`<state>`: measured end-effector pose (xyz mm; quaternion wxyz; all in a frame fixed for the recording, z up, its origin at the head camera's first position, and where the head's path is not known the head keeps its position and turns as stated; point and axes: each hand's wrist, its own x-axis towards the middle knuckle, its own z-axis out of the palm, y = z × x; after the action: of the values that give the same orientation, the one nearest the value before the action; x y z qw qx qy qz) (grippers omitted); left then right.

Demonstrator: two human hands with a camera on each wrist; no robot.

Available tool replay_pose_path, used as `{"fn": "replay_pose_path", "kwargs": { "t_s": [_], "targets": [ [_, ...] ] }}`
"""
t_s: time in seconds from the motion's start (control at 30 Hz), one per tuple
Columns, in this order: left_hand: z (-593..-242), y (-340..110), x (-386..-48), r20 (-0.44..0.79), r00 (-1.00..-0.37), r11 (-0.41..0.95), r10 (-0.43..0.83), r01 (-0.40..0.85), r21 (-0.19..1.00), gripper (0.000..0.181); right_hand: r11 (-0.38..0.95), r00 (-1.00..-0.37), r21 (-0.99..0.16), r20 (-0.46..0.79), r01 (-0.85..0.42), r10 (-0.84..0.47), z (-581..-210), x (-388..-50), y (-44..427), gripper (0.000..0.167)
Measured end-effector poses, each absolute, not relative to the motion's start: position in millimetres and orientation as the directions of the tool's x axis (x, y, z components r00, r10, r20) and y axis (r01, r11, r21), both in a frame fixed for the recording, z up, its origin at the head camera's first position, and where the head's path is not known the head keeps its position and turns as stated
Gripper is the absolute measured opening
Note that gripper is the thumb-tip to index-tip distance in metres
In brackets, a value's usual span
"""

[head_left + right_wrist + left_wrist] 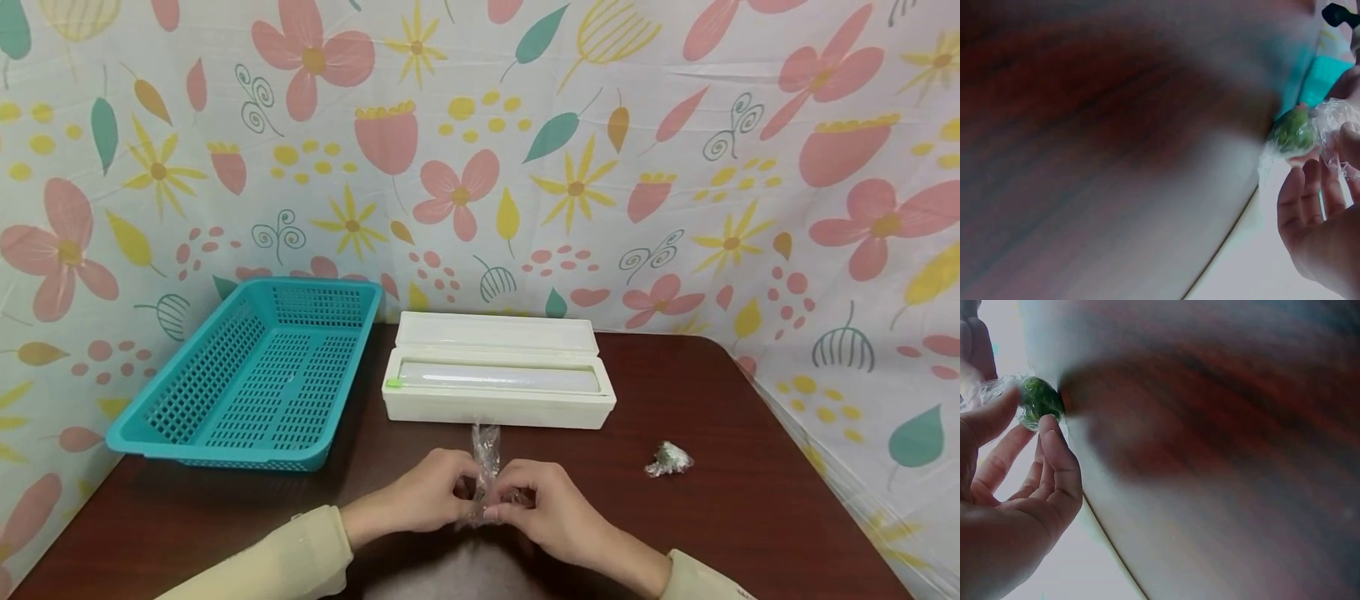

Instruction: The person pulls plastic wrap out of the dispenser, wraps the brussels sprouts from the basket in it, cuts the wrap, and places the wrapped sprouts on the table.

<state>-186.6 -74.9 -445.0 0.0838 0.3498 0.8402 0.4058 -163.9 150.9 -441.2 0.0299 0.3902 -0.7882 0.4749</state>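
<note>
Between my hands is a small, roundish green piece of produce (pixel 1041 403), its exact kind unclear, wrapped in clear cling film (pixel 487 447). My left hand (pixel 433 490) pinches the wrapped piece between thumb and fingers. From the other side, my right hand (pixel 553 510) pinches the gathered film with thumb and fingertips, close to the left fingers. A loose strip of film sticks out toward the box. In the right wrist view the green piece (pixel 1294 131) shows beside bunched film (pixel 1335 119); in the head view the fingers mostly hide it.
A white cling film box (pixel 498 408) with raised lid and a film roll (pixel 498 377) inside stands beyond my hands. Left of it is a teal basket (pixel 318 454). A small film-wrapped lump (pixel 669 459) lies on the dark table (pixel 750 517) at right. A floral curtain hangs behind.
</note>
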Motion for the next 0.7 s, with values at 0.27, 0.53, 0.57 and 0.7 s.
{"fn": "replay_pose_path", "kwargs": {
  "t_s": [0.27,0.53,0.57,0.7],
  "targets": [
    [-444.3,-78.8,-185.6,0.114,-0.723,0.417,0.681,0.511,0.752,0.015,0.321,-0.801,-0.811,0.272,-0.489,-0.533,-441.6,-176.8,153.6,0.005],
    [-440.6,-78.5,-183.6,0.103,-0.751,0.420,0.652,0.470,0.776,0.010,0.394,-0.856,-0.835,0.162,-0.384,-0.491,-441.8,-188.9,151.3,0.011],
    [-440.6,-78.5,-183.7,0.098,-0.755,0.419,0.648,0.461,0.783,0.010,0.402,-0.861,-0.837,0.150,-0.372,-0.485,-441.6,-190.2,150.9,0.012],
    [-440.5,-78.5,-185.0,0.092,-0.770,0.418,0.632,0.438,0.796,0.011,0.442,-0.877,-0.834,0.098,-0.329,-0.470,-440.2,-195.0,149.0,0.017]
  ]
}}
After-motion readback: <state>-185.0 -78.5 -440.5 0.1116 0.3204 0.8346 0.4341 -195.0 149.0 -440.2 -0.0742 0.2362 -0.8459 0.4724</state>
